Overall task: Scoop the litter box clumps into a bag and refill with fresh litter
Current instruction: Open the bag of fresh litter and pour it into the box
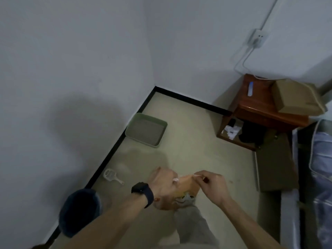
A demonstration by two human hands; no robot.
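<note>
A green litter box (145, 129) with grey litter sits on the floor against the left wall, near the corner. A white slotted scoop (112, 176) lies on the floor closer to me, beside the black baseboard. Both hands hold an orange litter bag (186, 187) in front of my legs. My left hand (162, 183), with a dark watch on the wrist, grips the bag's top left edge. My right hand (212, 184) pinches the top right edge. The bag's opening is blurred.
A dark blue bin (80, 212) stands at the lower left by the wall. A brown wooden nightstand (269, 112) with a cardboard box (294, 97) on top stands at the right. A bed edge (321, 168) runs along the far right.
</note>
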